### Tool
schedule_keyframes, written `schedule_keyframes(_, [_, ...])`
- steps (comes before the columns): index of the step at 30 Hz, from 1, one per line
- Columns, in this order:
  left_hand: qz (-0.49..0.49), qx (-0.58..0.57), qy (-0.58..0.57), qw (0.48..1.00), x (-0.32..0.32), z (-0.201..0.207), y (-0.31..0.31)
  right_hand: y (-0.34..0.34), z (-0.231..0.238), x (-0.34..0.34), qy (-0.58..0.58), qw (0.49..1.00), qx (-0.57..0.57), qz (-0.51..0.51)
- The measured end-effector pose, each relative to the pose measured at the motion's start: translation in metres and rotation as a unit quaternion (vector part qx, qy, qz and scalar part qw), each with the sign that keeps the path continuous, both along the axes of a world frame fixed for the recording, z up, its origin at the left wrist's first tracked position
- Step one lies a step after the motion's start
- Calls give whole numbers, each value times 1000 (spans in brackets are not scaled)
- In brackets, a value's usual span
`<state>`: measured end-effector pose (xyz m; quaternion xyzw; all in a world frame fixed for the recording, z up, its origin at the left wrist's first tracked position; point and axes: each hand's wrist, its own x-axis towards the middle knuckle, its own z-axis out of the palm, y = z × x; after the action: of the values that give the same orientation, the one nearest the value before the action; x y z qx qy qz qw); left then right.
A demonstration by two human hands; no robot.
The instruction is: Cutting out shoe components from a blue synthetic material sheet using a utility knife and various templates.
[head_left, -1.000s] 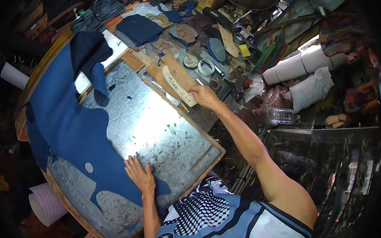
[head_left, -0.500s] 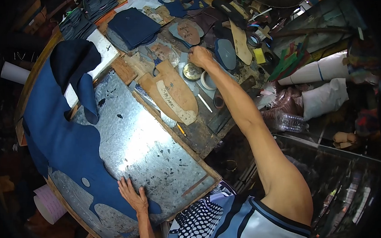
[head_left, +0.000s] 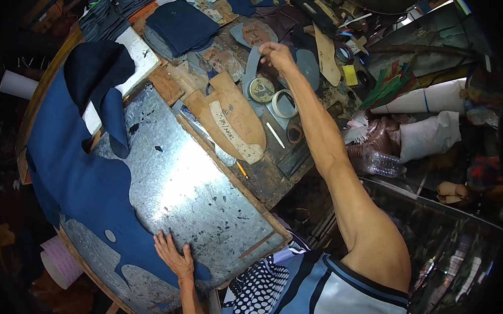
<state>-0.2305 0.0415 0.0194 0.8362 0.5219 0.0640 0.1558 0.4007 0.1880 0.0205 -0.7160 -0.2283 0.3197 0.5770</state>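
Before, the right hand [head_left: 279, 58] was at the cream strip [head_left: 225, 129]; now it pinches the upper end of a grey curved strip [head_left: 251, 70] at the bench [head_left: 257, 182], so this piece seems chosen instead. Apart from it, the left hand [head_left: 175, 259] lies spread on the blue sheet [head_left: 87, 177]. The round tin's [head_left: 261, 90] content I cannot tell.

Leather sheet [head_left: 93, 176]: showing deep blue, its folded end reading nearly black
Metal worktop [head_left: 203, 216]: gleaming silver-grey, carrying black speckles
Curved strip [head_left: 251, 69]: showing plain grey
Broad template [head_left: 242, 109]: showing tan-brown
Narrow template [head_left: 224, 127]: showing cream, bearing dark markings
Pencil [head_left: 242, 169]: showing yellow-orange
Sleeveless jersey [head_left: 304, 288]: mixing blue, black and white, white dots running over black
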Motion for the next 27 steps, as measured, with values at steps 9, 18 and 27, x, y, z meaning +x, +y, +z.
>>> schedule_keyframes(9, [6,-3,-11,1000,2,2,0,10,57,23,-8,978,191,-86])
schedule_keyframes(18, [14,-1,-17,1000,4,2,0,1,86,16,-30,961,238,-137])
schedule_keyframes(27, [11,16,-30,999,-1,-3,-2,-2,149,-15,25,958,285,-33])
